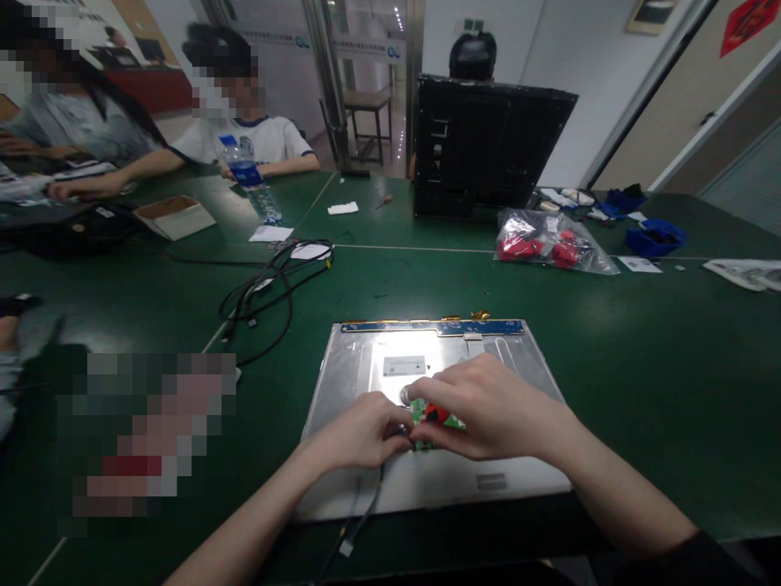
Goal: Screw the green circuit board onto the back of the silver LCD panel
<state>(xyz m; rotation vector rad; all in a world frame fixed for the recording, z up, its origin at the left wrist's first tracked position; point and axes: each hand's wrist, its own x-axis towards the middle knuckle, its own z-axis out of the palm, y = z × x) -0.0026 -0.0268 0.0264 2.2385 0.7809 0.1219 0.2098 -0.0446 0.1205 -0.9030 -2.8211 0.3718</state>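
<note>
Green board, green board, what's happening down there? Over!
Left hand and right hand at green board. Red piece by right fingers. Hands hide part of board. Over.

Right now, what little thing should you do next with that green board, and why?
I'd maybe shift the left hand slightly aside to peek at the dark cable. The cable hangs from under that hand, and its fingers hide whether the cable meets the green board. The right hand is already over the board, so it might steady it.
</note>
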